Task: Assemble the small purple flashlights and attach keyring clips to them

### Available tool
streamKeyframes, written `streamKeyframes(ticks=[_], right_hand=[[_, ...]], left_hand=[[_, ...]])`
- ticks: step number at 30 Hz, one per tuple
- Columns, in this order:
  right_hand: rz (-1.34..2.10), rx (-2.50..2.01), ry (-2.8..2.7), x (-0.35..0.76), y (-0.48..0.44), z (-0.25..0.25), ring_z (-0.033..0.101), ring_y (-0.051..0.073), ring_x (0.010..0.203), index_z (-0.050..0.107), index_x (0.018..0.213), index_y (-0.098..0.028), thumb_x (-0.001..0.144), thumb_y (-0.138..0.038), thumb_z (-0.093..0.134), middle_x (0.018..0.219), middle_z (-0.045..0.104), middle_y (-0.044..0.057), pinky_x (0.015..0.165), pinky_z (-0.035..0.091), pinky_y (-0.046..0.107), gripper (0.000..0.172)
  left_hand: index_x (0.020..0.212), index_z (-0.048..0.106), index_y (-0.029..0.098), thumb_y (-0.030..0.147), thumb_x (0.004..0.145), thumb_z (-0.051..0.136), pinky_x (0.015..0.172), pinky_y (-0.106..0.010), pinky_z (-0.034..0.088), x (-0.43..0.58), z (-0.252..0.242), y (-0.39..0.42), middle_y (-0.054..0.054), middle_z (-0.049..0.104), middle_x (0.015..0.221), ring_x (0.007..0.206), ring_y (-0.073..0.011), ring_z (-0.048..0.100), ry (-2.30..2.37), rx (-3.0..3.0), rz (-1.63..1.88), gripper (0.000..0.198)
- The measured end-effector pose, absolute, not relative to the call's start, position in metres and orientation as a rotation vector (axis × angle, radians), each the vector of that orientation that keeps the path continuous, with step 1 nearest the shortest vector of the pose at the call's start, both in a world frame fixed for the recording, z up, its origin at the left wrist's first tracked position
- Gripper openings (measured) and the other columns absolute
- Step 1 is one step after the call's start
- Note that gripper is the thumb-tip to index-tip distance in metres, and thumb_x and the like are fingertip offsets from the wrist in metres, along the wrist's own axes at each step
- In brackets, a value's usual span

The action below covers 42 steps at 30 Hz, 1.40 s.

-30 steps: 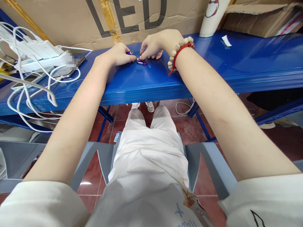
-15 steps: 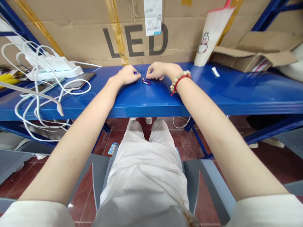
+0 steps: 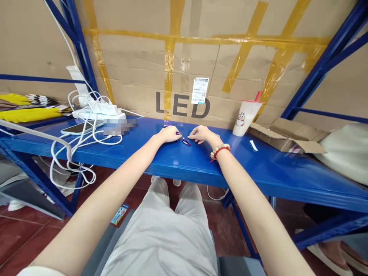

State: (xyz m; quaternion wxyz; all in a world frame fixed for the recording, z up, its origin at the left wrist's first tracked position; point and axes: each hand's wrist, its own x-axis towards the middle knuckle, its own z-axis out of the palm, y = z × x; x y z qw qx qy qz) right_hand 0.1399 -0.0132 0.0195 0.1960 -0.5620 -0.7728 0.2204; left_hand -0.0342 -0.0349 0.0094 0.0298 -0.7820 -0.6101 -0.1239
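On the blue shelf [image 3: 161, 157], my left hand [image 3: 169, 134] is closed around a small shiny purple item [image 3: 178, 133]. Bits of purple show at both sides of its fingers, but most of the item is hidden. Just right of it lies a small purple loop [image 3: 186, 142], like a carabiner, with a silvery end. My right hand [image 3: 200, 134] hovers close by, thumb and fingers drawn together near the loop. Whatever it may pinch is too small to make out. A beaded bracelet [image 3: 220, 151] with a red cord circles my right wrist.
A white cup [image 3: 246, 117] with a red straw and an opened cardboard box [image 3: 283, 136] stand at right, near a white paper scrap [image 3: 253, 145]. At left are a power strip [image 3: 99, 111], tangled white cables [image 3: 71, 153] and a phone [image 3: 82, 127]. A large carton [image 3: 138, 76] backs the shelf.
My view has tilted upward, showing more of the carton. My right hand has drawn slightly away from my left. The purple loop stays on the shelf between them.
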Motion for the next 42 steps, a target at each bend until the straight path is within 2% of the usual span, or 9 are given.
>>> streamKeyframes(ticks=[10,19,25,32,37,42], right_hand=[[0.630,-1.547,-2.147,0.138,-0.009,0.015,0.055,0.007,0.045,0.070,0.076,-0.012,0.075,-0.021,0.072,0.054,0.063,0.001,0.040,0.048,0.015,0.009],[0.500,-1.512,-2.239,0.138,-0.011,0.015,0.060,0.007,0.051,0.073,0.090,-0.014,0.078,-0.022,0.068,0.077,0.073,0.005,0.040,0.043,0.012,0.015],[0.352,-1.553,-2.279,0.135,-0.017,0.019,0.065,0.006,0.058,0.074,0.093,-0.019,0.077,-0.014,0.065,0.087,0.074,0.001,0.052,0.046,0.012,0.019],[0.235,-1.648,-2.329,0.135,-0.014,0.018,0.066,0.010,0.064,0.073,0.099,-0.022,0.080,-0.033,0.062,0.085,0.074,0.002,0.055,0.045,0.017,0.025],[0.206,-1.628,-2.329,0.138,-0.012,0.017,0.064,0.008,0.059,0.074,0.090,-0.024,0.079,-0.035,0.062,0.078,0.072,-0.002,0.058,0.044,0.017,0.020],[0.245,-1.635,-2.322,0.136,-0.010,0.015,0.062,0.007,0.058,0.074,0.088,-0.021,0.078,-0.033,0.062,0.077,0.072,-0.001,0.054,0.043,0.016,0.020]], left_hand=[[0.077,0.070,0.019,0.044,0.083,0.046,0.069,-0.026,0.048,-0.035,0.010,-0.042,-0.009,0.072,0.096,0.090,-0.0240,0.066,-1.874,-2.448,-0.355,0.036],[0.077,0.070,0.020,0.041,0.084,0.045,0.074,-0.029,0.049,-0.037,0.010,-0.046,-0.009,0.072,0.098,0.095,-0.0254,0.065,-1.861,-2.483,-0.365,0.033],[0.075,0.070,0.020,0.042,0.084,0.045,0.074,-0.029,0.049,-0.037,0.010,-0.045,-0.008,0.072,0.095,0.093,-0.0249,0.065,-1.850,-2.490,-0.367,0.034],[0.077,0.070,0.019,0.043,0.084,0.045,0.074,-0.028,0.048,-0.037,0.009,-0.043,-0.008,0.072,0.095,0.093,-0.0247,0.065,-1.863,-2.484,-0.355,0.036],[0.081,0.071,0.018,0.043,0.085,0.046,0.074,-0.028,0.049,-0.038,0.008,-0.040,-0.008,0.072,0.097,0.093,-0.0245,0.065,-1.883,-2.463,-0.349,0.035],[0.082,0.072,0.018,0.043,0.084,0.046,0.073,-0.027,0.049,-0.037,0.009,-0.039,-0.008,0.072,0.097,0.092,-0.0242,0.066,-1.871,-2.461,-0.349,0.036]])
